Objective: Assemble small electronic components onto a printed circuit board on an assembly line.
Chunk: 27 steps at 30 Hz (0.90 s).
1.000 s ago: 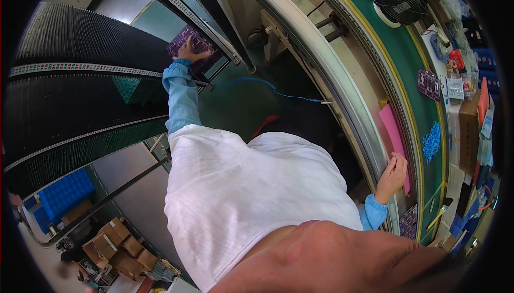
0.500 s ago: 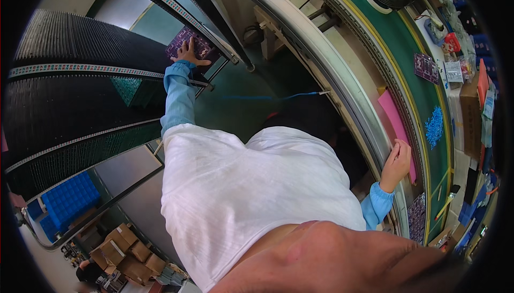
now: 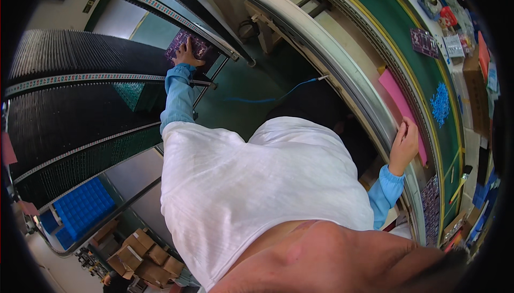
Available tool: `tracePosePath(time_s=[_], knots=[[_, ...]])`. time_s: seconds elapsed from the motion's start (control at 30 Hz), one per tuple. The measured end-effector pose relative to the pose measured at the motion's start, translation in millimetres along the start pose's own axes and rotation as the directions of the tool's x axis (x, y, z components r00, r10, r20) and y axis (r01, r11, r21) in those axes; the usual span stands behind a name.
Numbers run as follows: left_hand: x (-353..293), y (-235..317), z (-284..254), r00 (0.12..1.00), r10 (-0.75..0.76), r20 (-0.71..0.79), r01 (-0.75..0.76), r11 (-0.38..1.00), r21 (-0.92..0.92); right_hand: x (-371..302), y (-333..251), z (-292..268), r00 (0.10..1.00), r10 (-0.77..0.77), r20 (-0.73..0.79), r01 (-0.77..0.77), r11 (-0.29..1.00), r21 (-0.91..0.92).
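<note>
A purple circuit board [image 3: 179, 40] stands at the near end of the rack on the left. My left hand [image 3: 186, 55] lies against its face, fingers spread and thumb out to the side. Over on the right, my right hand [image 3: 405, 143] rests by the metal rail, touching or just over the pink strip [image 3: 397, 95]. Its fingers are bent and close together; whether anything is between them is hidden. Blue sleeves cover both forearms.
Slotted black racks [image 3: 80, 105] fill the left side, with green boards in some slots. A green conveyor belt [image 3: 412, 68] carries another purple board [image 3: 424, 43] and a pile of small blue parts [image 3: 440, 104]. A blue cord [image 3: 297, 87] hangs from the rail. Cardboard boxes [image 3: 140, 255] lie at lower left.
The whole view has shifted a little. My left hand stays on the purple board, its fingers slightly less spread. My right hand remains beside the pink strip.
</note>
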<state>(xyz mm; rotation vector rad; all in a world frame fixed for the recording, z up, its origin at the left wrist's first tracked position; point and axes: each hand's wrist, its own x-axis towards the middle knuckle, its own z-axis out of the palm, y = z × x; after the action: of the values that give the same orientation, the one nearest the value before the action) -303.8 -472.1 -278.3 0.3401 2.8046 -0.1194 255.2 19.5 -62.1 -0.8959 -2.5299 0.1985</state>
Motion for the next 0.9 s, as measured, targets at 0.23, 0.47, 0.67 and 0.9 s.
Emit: tracePosePath(time_s=[0.23, 0.47, 0.67, 0.9], knots=[[-7, 6, 0, 0.998, -0.002, -0.068, 0.002, 1.000, 0.011, 0, 9, 3, 0.998, 0.010, -0.061, -0.010, 1.000, 0.004], [-117, 85, 7, 0.954, 0.287, -0.085, -0.297, 0.942, -0.155, 1, 13, -9, 0.989, -0.005, -0.148, 0.030, 0.986, 0.166], [-272, 228, -156, 0.497, 0.813, -0.302, -0.864, 0.431, -0.261, -5, -48, -22, 0.970, -0.101, 0.220, -0.120, 0.590, 0.799], [-334, 408, -233, -0.055, 0.977, -0.208, -0.995, -0.037, 0.090, -1, -52, -8, 0.898, -0.127, 0.422, -0.419, 0.050, 0.906]])
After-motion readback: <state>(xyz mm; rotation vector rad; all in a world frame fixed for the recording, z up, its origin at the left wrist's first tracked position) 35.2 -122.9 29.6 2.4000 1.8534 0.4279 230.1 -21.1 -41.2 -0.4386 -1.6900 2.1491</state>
